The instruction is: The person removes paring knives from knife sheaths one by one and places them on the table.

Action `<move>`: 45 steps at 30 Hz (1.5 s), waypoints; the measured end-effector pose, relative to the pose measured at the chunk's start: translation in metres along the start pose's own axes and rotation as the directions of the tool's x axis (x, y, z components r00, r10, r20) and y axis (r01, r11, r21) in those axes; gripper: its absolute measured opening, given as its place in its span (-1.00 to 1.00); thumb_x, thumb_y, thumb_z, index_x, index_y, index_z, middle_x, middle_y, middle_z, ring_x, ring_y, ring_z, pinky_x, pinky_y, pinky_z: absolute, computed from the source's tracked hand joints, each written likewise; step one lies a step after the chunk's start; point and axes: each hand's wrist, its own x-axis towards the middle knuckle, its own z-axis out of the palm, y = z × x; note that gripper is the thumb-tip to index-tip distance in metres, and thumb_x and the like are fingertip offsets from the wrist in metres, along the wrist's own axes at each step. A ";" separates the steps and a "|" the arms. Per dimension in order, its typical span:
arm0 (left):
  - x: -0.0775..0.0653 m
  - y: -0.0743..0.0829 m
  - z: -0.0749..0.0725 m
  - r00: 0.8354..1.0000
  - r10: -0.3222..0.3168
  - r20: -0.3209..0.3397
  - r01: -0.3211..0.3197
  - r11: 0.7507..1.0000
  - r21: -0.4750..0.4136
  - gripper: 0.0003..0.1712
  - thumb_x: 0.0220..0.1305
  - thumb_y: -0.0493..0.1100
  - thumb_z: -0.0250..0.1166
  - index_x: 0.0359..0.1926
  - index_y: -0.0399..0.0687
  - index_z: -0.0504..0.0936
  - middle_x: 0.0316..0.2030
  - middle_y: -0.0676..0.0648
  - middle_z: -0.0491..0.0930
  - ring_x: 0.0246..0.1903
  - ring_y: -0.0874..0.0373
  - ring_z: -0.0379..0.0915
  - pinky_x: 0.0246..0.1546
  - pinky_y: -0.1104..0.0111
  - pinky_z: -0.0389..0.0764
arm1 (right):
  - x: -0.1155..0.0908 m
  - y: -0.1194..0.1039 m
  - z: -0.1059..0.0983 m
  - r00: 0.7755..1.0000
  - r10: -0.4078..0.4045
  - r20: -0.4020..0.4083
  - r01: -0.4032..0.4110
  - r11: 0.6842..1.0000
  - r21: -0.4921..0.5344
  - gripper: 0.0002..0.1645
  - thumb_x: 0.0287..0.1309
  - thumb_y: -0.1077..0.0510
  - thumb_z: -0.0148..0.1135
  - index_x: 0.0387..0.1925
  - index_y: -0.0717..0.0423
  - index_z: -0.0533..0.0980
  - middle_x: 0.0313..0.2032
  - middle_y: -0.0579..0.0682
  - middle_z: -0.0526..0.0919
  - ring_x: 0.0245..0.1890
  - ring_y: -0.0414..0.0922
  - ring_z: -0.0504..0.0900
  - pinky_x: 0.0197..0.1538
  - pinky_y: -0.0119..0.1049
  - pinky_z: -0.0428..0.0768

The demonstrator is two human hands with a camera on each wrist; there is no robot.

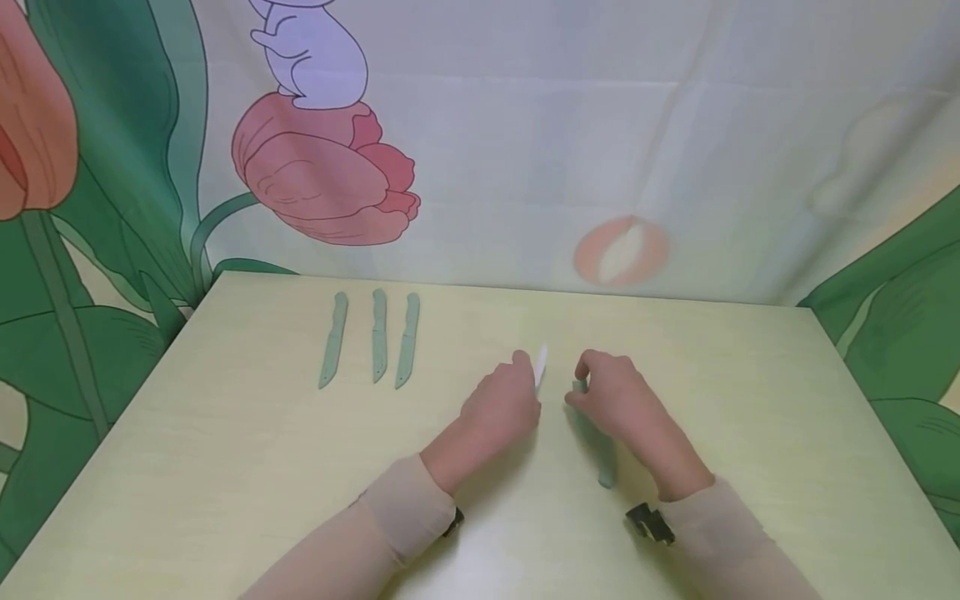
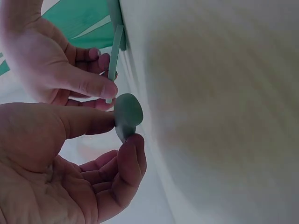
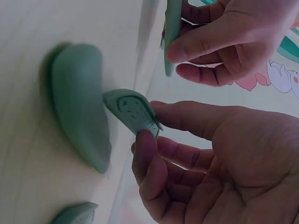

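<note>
In the head view my left hand [image 1: 504, 402] holds a knife with its white blade [image 1: 542, 363] pointing away from me. The rounded end of its green handle [image 2: 128, 111] shows between thumb and fingers in the left wrist view. My right hand [image 1: 617, 392], a short gap to the right, pinches a small hollow green piece [image 3: 133, 111], like a blade cover, between thumb and fingertips. Beneath that hand another long green piece [image 1: 606, 467] lies on the table, partly hidden by hand and wrist; it looms large in the right wrist view.
Three slim green knives, their blades covered, lie side by side at the back left: a left one [image 1: 333, 340], a middle one [image 1: 379, 336] and a right one [image 1: 408, 340]. The pale table [image 1: 225, 467] ends at a printed curtain [image 1: 495, 167]. Another green piece [image 3: 77, 213] shows low in the right wrist view.
</note>
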 end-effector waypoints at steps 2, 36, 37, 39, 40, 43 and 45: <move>0.000 0.003 0.003 1.000 -0.008 0.012 0.008 1.000 0.008 -0.59 0.42 -0.27 0.35 0.11 -0.31 0.35 -0.44 -0.15 0.52 -0.59 0.07 0.39 -0.63 0.30 0.42 | 0.000 -0.001 0.001 1.000 0.019 0.003 -0.019 1.000 -0.014 -0.68 0.35 0.16 0.38 -0.01 0.27 0.53 -0.32 0.10 0.65 -0.41 -0.05 0.59 -0.35 -0.22 0.61; 0.000 0.034 0.030 0.998 0.051 0.024 -0.053 0.995 0.086 -0.71 0.61 -0.07 0.17 -0.15 -0.23 0.37 -0.51 -0.10 0.46 -0.62 0.12 0.36 -0.70 0.30 0.44 | 0.002 0.001 0.012 0.998 0.017 0.053 -0.009 0.989 -0.150 -0.93 0.27 0.26 0.25 -0.34 0.19 0.58 -0.47 0.02 0.61 -0.51 -0.05 0.59 -0.42 -0.19 0.59; 0.000 0.034 0.030 0.998 0.049 0.025 -0.051 0.995 0.082 -0.71 0.62 -0.07 0.16 -0.15 -0.23 0.37 -0.51 -0.10 0.45 -0.62 0.12 0.36 -0.70 0.31 0.43 | 0.002 0.001 0.012 0.998 0.021 0.053 -0.013 0.988 -0.151 -0.93 0.28 0.25 0.25 -0.31 0.20 0.59 -0.46 0.03 0.62 -0.50 -0.05 0.60 -0.41 -0.19 0.60; -0.001 0.034 0.031 0.999 0.045 0.029 -0.047 0.996 0.073 -0.71 0.64 -0.08 0.13 -0.12 -0.26 0.38 -0.51 -0.10 0.45 -0.63 0.13 0.35 -0.72 0.32 0.42 | 0.002 0.001 0.012 0.998 0.027 0.053 -0.018 0.988 -0.155 -0.91 0.30 0.24 0.26 -0.26 0.23 0.61 -0.42 0.05 0.64 -0.48 -0.05 0.61 -0.39 -0.18 0.62; -0.001 0.035 0.031 0.999 0.043 0.032 -0.045 0.997 0.068 -0.71 0.65 -0.08 0.12 -0.10 -0.27 0.39 -0.50 -0.10 0.45 -0.64 0.13 0.35 -0.72 0.32 0.41 | 0.002 0.001 0.012 0.998 0.029 0.053 -0.021 0.987 -0.158 -0.88 0.32 0.23 0.27 -0.22 0.25 0.62 -0.39 0.06 0.65 -0.47 -0.04 0.61 -0.37 -0.17 0.63; -0.002 0.035 0.031 0.998 0.037 0.042 -0.040 0.997 0.059 -0.72 0.67 -0.10 0.06 -0.02 -0.31 0.41 -0.47 -0.12 0.47 -0.63 0.13 0.35 -0.73 0.33 0.41 | 0.001 0.002 0.011 0.998 0.036 0.052 -0.027 0.986 -0.164 -0.78 0.35 0.19 0.29 -0.11 0.29 0.62 -0.29 0.11 0.69 -0.42 -0.03 0.63 -0.29 -0.13 0.67; -0.003 0.035 0.030 0.998 0.035 0.043 -0.038 0.997 0.063 -0.71 0.67 -0.11 0.05 0.02 -0.32 0.41 -0.44 -0.12 0.48 -0.63 0.13 0.36 -0.73 0.33 0.41 | 0.001 0.002 0.010 0.998 0.032 0.049 -0.024 0.988 -0.153 -0.73 0.35 0.17 0.29 -0.06 0.31 0.62 -0.24 0.14 0.71 -0.39 -0.03 0.64 -0.24 -0.10 0.69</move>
